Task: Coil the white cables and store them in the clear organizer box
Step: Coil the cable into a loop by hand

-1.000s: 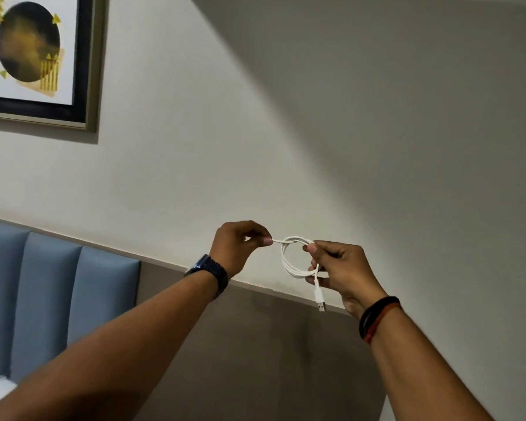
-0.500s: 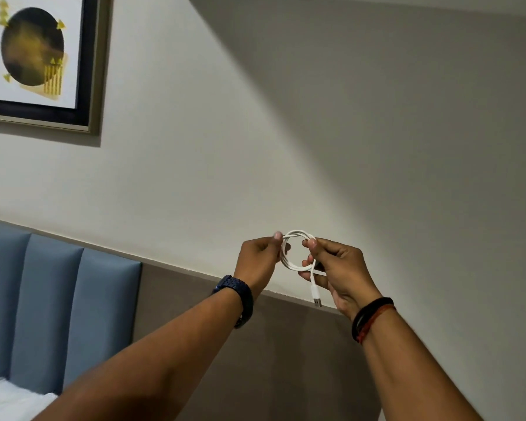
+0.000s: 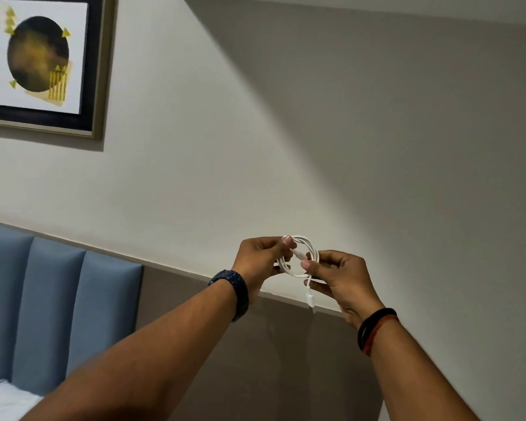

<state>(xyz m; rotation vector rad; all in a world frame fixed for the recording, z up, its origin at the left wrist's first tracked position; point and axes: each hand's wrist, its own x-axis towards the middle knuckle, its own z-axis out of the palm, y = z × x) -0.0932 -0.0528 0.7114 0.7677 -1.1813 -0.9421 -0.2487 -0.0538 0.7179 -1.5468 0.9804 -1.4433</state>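
A thin white cable [image 3: 312, 247] is wound into a small ring held up in front of the wall. My left hand [image 3: 260, 262] pinches the ring's left side and top with thumb and forefinger. On the ring's right side, my right hand [image 3: 339, 278] grips it, thumb on the loops. One white plug end [image 3: 310, 299] hangs down below my right fingers. Another plug end lies across the middle of the ring. The clear organizer box is not in view.
A framed picture [image 3: 43, 65] hangs on the pale wall at upper left. A blue padded headboard [image 3: 52, 305] and a strip of white bedding [image 3: 3, 399] sit at lower left. A brown wall panel [image 3: 286, 360] runs below my hands.
My left hand has moved right, bringing the cable end in to meet the ring. The loop has tightened into a neater coil. The view has shifted slightly right.
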